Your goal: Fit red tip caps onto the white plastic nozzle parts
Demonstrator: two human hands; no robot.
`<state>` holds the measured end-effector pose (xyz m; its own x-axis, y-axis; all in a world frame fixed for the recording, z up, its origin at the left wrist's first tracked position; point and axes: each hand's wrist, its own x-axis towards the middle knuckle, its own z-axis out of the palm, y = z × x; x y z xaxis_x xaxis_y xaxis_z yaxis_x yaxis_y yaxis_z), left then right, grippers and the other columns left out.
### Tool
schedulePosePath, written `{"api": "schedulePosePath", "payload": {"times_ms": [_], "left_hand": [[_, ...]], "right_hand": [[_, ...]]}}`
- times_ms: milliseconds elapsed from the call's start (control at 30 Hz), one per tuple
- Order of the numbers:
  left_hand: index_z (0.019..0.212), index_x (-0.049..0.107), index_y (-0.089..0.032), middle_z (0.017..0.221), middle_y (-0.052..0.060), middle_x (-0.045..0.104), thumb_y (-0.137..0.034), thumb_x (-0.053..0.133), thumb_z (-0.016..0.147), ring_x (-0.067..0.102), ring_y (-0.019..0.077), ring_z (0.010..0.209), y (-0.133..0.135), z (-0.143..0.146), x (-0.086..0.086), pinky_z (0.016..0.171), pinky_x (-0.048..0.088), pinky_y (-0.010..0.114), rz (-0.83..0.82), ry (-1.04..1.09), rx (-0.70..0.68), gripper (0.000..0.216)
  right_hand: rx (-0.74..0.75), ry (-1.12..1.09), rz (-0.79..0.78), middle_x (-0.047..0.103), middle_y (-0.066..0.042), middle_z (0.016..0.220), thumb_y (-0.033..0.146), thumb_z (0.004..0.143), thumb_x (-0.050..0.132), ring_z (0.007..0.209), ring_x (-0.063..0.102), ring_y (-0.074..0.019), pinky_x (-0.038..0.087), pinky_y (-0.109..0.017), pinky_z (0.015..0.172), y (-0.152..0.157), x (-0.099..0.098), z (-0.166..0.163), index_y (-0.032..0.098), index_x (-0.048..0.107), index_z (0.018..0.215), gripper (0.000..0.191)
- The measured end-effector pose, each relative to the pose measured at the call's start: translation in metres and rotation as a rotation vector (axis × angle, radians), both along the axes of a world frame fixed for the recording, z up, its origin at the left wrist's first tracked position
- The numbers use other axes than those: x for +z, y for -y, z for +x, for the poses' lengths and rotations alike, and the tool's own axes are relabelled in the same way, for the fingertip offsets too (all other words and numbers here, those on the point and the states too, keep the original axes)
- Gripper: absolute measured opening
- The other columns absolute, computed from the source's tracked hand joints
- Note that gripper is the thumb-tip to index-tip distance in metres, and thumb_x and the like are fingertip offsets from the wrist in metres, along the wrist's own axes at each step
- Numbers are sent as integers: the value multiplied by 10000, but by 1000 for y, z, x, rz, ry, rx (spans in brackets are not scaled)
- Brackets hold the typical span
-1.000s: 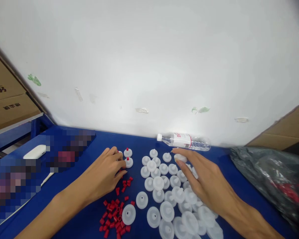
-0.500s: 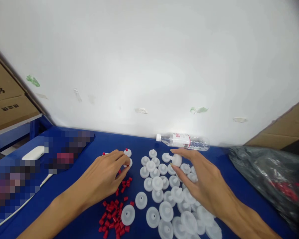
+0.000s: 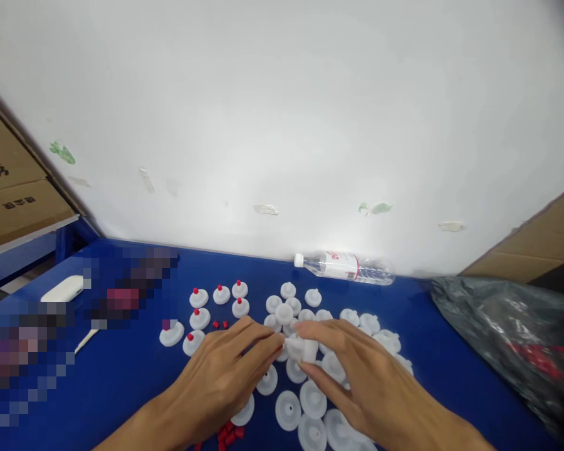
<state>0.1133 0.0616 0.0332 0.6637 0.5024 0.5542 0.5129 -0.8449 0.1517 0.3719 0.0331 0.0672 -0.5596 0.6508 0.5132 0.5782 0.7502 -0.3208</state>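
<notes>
Surface: blue table (image 3: 122,382) ran up to a white wall, with a clear water bottle (image 3: 345,267) lying on its side at the back edge and a dark plastic bag (image 3: 507,338) off to the right.
Hands: left hand (image 3: 225,382) and right hand (image 3: 357,376) met over the middle of the pile, fingertips almost touching.
Grip: right fingers were pinched narrow on one white cap (image 3: 303,349), held just above the loose white caps (image 3: 310,401); left fingertips were closed in against it. What they pinched, if anything, I couldn't tell.
Finished row: red-tipped caps (image 3: 216,300) stood left of the hands.
Risk: loose red plugs (image 3: 228,433) lay under the left wrist, so a sweep of that arm could scatter them, and a slipped pinch could drop the cap into the pile.
</notes>
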Motion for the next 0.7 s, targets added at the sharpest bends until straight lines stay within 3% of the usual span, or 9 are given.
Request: {"api": "schedulePosePath", "payload": {"times_ms": [200,400,467,600,700], "left_hand": [[1269,660,-215,1050,41,731,-104,529,1051,648,156,857,1,2,-2,676,537,263,3,76,55,278],[1341,643,-247,1084,41,735,-20,440,1021,676,125,824,7,0,2,563,464,230,13,16,17,442],[1351,627,-249,1076,40,732,-60,446,1048,696,121,839,7,1,3,571,485,213,12,33,34,400],[1199,638,-233,969,21,713,-171,469,1094,680,142,796,7,6,0,592,489,245,-59,80,27,209],[1153,625,-232,959,17,698,-88,357,1075,661,149,790,11,7,-2,608,457,275,-140,78,-3,314]], "right_hand": [[22,10,-29,750,-80,1290,246,1106,507,1127,745,-202,661,-375,915,2,-1,1,237,414,1456,362],[35,32,-33,754,-77,1299,250,1121,462,1104,751,-209,667,-407,919,3,0,-2,241,446,1437,317],[46,29,-15,756,-80,1285,229,1119,449,1094,752,-212,672,-401,903,3,1,-3,237,457,1415,296],[54,-3,30,767,-88,1211,187,1109,428,1045,761,-210,675,-372,867,6,-1,-7,230,510,1310,221],[36,2,75,775,-85,1182,186,1101,417,1022,769,-214,672,-374,874,8,-3,-9,230,543,1238,191]]}}
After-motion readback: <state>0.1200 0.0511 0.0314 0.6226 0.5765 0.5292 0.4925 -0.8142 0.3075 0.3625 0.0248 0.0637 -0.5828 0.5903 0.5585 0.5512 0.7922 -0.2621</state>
